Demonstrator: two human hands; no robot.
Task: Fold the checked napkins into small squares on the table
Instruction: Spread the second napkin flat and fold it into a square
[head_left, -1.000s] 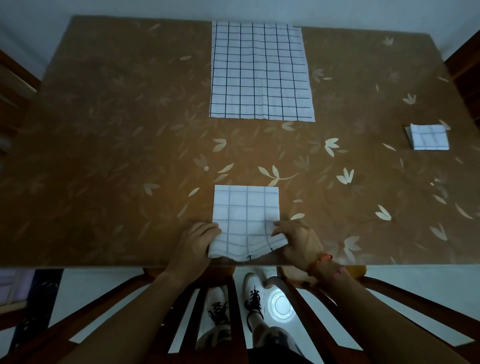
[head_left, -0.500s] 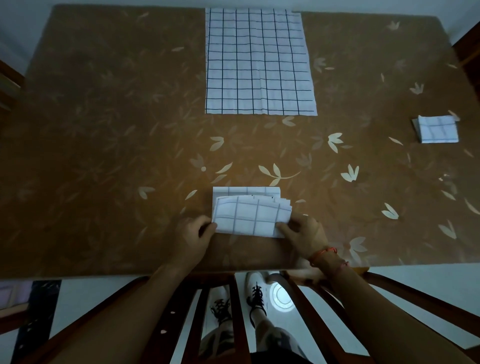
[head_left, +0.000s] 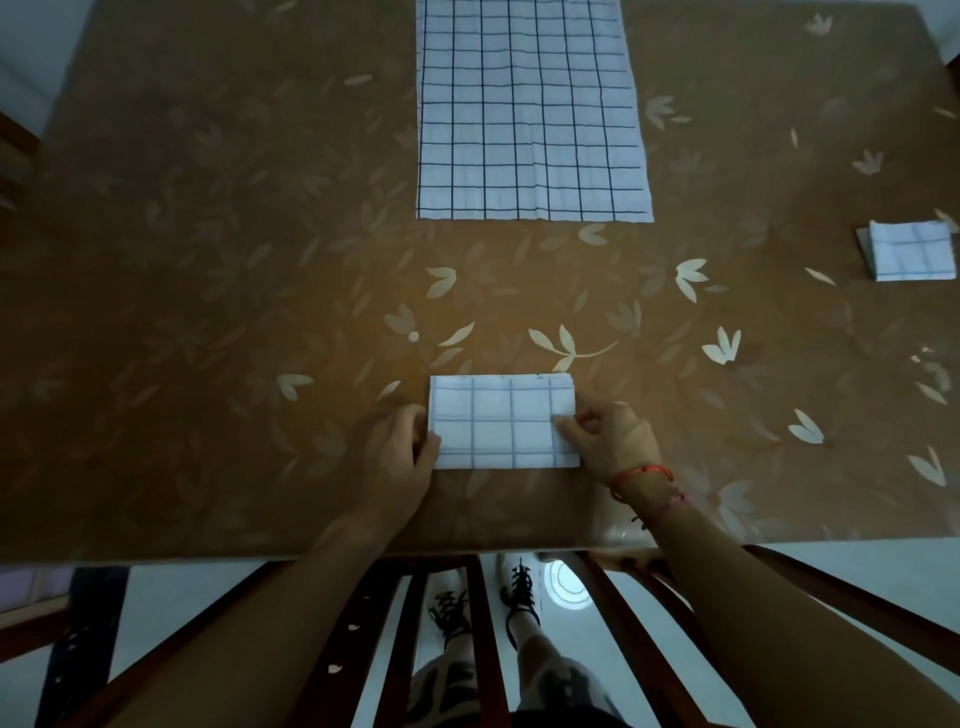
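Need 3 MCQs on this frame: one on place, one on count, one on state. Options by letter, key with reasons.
1. Where is the small folded square?
A. near the table's right edge
B. near the left edge
C. under the left hand

2. How many checked napkins are on the table?
A. one
B. three
C. five

3. What shape is the napkin between the hands?
A. crumpled ball
B. fully spread
C. folded rectangle

Key: A, it lies far right. B, add the open napkin at the far side. C, the left hand and right hand hold its short ends flat.
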